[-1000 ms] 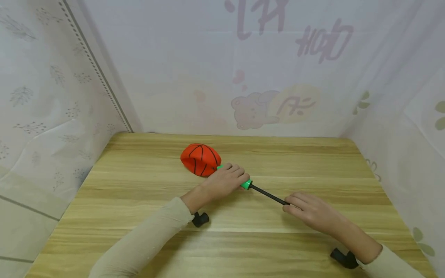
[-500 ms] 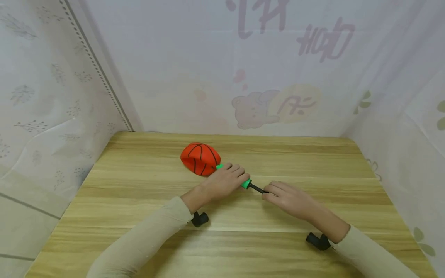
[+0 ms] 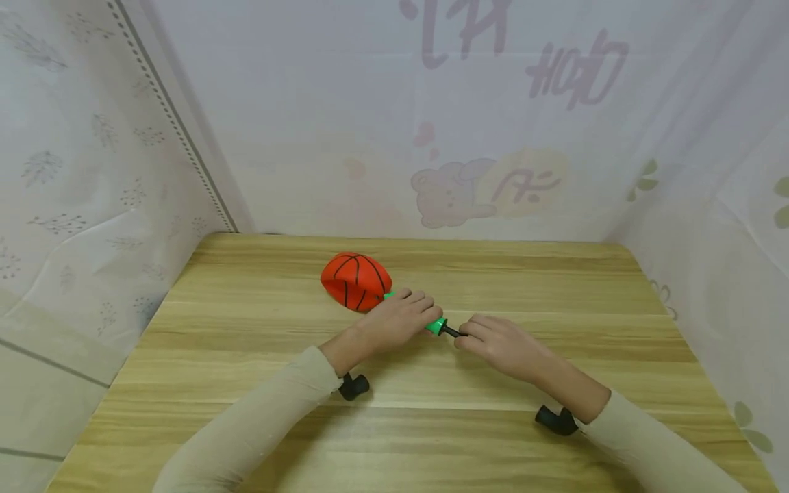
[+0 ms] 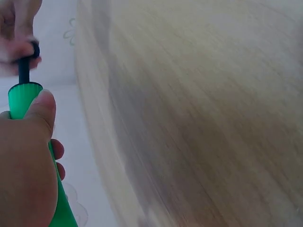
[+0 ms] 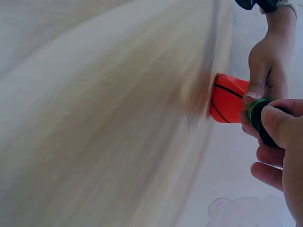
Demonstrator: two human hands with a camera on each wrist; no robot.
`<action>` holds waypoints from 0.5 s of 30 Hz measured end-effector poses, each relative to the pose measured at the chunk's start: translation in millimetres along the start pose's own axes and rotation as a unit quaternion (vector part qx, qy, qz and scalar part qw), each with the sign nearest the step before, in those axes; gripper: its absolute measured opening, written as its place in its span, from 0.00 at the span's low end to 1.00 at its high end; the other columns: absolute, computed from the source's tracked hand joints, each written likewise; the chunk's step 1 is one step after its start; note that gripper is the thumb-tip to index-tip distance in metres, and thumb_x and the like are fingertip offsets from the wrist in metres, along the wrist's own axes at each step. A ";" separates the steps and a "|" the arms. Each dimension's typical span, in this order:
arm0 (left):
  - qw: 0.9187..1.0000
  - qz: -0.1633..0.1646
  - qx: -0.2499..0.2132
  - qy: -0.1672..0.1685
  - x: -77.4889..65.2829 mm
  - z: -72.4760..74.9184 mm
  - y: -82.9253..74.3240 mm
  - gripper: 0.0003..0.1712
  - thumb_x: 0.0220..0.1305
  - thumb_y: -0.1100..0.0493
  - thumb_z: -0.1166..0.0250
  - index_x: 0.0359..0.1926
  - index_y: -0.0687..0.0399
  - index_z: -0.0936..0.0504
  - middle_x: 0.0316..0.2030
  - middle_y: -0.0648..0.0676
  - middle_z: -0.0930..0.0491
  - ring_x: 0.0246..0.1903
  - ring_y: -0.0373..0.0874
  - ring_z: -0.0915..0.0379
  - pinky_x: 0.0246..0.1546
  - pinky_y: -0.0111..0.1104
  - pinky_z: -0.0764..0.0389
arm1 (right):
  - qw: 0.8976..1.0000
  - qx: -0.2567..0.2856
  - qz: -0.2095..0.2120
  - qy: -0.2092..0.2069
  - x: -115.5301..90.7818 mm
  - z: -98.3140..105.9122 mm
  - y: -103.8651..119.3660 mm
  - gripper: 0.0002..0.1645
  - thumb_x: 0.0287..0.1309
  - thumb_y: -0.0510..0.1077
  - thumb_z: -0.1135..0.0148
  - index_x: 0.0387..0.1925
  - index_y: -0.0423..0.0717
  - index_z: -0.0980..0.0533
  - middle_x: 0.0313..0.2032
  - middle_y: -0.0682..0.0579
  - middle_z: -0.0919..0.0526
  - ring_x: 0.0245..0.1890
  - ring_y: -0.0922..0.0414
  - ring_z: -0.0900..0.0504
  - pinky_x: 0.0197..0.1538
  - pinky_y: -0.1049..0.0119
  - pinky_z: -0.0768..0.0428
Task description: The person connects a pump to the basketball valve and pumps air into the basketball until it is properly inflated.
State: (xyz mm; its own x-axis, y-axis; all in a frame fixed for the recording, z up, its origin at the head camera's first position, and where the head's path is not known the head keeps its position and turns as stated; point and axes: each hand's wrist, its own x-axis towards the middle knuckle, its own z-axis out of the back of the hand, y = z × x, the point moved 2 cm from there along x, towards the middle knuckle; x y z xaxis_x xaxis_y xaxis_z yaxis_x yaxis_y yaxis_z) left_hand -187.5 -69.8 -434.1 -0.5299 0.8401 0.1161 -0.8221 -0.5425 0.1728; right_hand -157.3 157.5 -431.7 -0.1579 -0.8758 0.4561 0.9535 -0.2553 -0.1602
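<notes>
My left hand [image 3: 397, 320] grips the green barrel of a hand pump [image 4: 24, 98], its thumb and fingers wrapped round it. With my right hand [image 3: 502, 346] I hold the black handle [image 5: 265, 124] at the end of the pump's rod [image 3: 453, 331], of which a short length shows outside the barrel. At the pump's far end lies an orange-red toy basketball [image 3: 357, 282] with black lines, partly deflated, with a deep dent in its near left side. Where the pump's tip meets the ball is mostly hidden behind my left hand.
The wood-grain table [image 3: 431, 438] lies under both hands. Pale printed cloth [image 3: 320, 137] hangs along its back and sides. A black wrist camera [image 3: 354, 387] juts below my left wrist, another black camera [image 3: 557, 420] below the right.
My right hand has moved left and away from me, pushing the rod into the barrel, so much less of it shows. The left hand and the basketball stay in place.
</notes>
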 end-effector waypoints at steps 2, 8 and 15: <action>1.000 0.000 -0.002 0.001 -0.4 0.3 0.8 0.14 0.76 0.45 0.45 0.53 0.45 0.27 0.45 0.45 0.25 0.49 0.41 0.30 0.51 0.34 0.31 | 1.000 0.003 -0.004 0.003 -6.8 4.1 1.9 0.26 0.82 0.43 0.70 0.42 0.44 0.22 0.40 0.51 0.19 0.37 0.58 0.21 0.40 0.69 0.21; 1.000 -0.002 -0.013 -0.011 -0.6 -0.6 1.6 0.15 0.75 0.44 0.44 0.52 0.46 0.27 0.44 0.45 0.26 0.47 0.41 0.31 0.50 0.35 0.32 | 1.000 0.005 -0.017 0.007 -31.8 18.9 9.8 0.26 0.83 0.44 0.70 0.41 0.45 0.22 0.40 0.51 0.19 0.38 0.57 0.21 0.40 0.68 0.20; 1.000 0.004 -0.021 0.003 -0.5 -1.6 3.1 0.13 0.77 0.47 0.44 0.55 0.46 0.27 0.47 0.45 0.24 0.50 0.42 0.31 0.53 0.35 0.32 | 1.000 -0.001 -0.025 0.012 -51.1 35.1 17.0 0.27 0.83 0.43 0.70 0.42 0.47 0.21 0.43 0.51 0.19 0.41 0.56 0.19 0.43 0.63 0.17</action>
State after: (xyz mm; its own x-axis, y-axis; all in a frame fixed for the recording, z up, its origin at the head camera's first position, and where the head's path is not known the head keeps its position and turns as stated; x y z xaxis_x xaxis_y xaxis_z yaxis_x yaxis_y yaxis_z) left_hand -190.2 -71.9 -435.2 -0.5373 0.8359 0.1120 -0.8260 -0.5484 0.1305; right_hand -124.0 212.3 -427.0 -0.2106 -0.8716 0.4427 0.9440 -0.2990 -0.1395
